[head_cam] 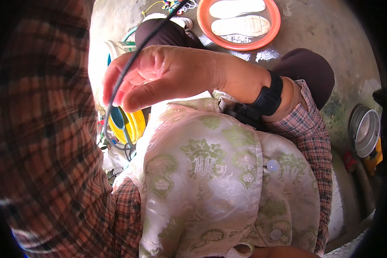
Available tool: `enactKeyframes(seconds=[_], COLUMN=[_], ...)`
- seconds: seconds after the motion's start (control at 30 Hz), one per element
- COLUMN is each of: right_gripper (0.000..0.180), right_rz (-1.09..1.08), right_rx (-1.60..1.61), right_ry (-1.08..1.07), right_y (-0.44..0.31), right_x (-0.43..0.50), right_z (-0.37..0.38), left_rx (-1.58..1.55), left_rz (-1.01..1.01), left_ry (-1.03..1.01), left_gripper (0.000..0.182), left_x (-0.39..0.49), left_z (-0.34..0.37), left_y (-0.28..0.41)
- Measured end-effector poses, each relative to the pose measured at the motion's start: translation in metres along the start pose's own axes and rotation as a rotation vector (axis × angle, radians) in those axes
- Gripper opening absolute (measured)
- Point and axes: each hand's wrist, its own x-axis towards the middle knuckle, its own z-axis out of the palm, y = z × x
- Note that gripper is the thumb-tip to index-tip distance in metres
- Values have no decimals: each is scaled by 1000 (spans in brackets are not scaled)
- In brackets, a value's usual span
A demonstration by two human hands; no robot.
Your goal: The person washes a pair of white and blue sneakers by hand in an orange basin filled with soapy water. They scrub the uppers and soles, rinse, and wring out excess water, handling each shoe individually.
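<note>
My right hand point(137, 80) reaches in from the right, across the front of my body. Its palm side shows, the fingers are loosely curled, and I see nothing held. A black cable point(129, 63) passes in front of the fingers; contact cannot be told. A black strap point(272, 96) circles the wrist. My left hand is out of view; its plaid sleeve point(48, 129) fills the left side. A pale garment with green patterns point(203, 154) covers my torso. Beyond my right forearm, an orange-red basin point(275, 30) holds water and two white shoes, soles up point(242, 25).
White footwear point(182, 22) and tangled laces point(188, 6) lie at the top. A whitish bucket point(116, 48) stands left of my knee; below it are a yellow container point(138, 124) and a blue-green scoop point(117, 117). Metal bowls point(367, 132) are at the far right, on the concrete floor point(325, 29).
</note>
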Motion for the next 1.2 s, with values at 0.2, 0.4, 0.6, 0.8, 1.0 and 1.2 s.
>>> enactKeyframes(seconds=[0.2, 0.4, 0.6, 0.8, 1.0, 1.2], right_gripper=[18, 18, 17, 14, 12, 12], right_rz=[20, 190, 268, 348, 212, 182], right_rx=[-41, -91, -130, -283, -266, -379], right_ry=[366, 730, 823, 946, 898, 944], right_y=[0, 3, 9, 16, 17, 9], right_x=[-1, -22, -43, -43, -49, -60], right_z=[-30, -75, -92, -95, -99, -111], left_rx=[-31, -37, -62, -103, -133, -147], left_rz=[-11, 0, 0, -25, -41, -27], left_ry=[25, 81, 121, 181, 226, 241], left_gripper=[41, 40, 39, 38, 37, 36], left_x=[-18, -32, -42, -64, -79, -73], left_z=[-3, 5, 13, 14, 20, 22], left_y=[-6, -17, -23, -40, -51, -61])
